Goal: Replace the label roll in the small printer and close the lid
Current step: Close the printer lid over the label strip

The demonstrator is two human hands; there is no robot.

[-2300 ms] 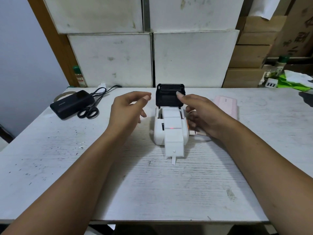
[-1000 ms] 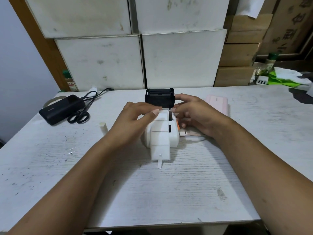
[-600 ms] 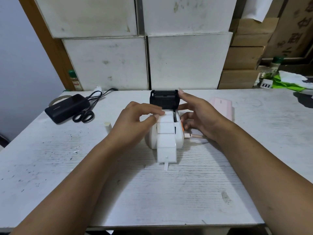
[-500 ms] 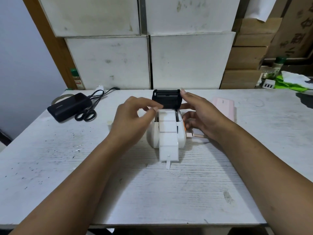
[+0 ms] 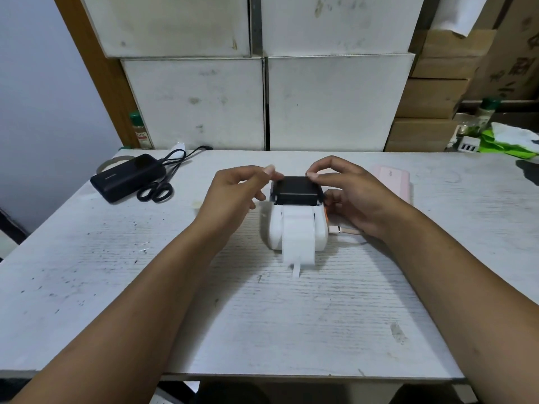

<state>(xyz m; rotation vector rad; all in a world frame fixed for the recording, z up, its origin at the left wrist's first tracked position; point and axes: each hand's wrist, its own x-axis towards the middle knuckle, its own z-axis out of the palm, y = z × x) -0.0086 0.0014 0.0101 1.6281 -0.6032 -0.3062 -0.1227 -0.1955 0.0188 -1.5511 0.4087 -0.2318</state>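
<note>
A small white printer (image 5: 274, 231) sits at the middle of the white table (image 5: 262, 316). Its black lid (image 5: 297, 190) is tilted forward and down, partly lowered over the body. A strip of white labels (image 5: 298, 240) runs out of the printer's front and hangs onto the table. My left hand (image 5: 233, 196) pinches the lid's left top corner with thumb and forefinger. My right hand (image 5: 350, 193) pinches the right top corner. The label roll inside is hidden under the lid.
A black power bank (image 5: 128, 177), black scissors (image 5: 154, 192) and a black cable (image 5: 180, 158) lie at the far left. A pink device (image 5: 393, 179) lies behind my right hand. White boxes (image 5: 262, 103) and cardboard boxes (image 5: 431, 112) stand behind the table.
The black lid stood upright earlier and has tipped forward over the printer. Both hands rose from the printer's sides to the lid's top corners.
</note>
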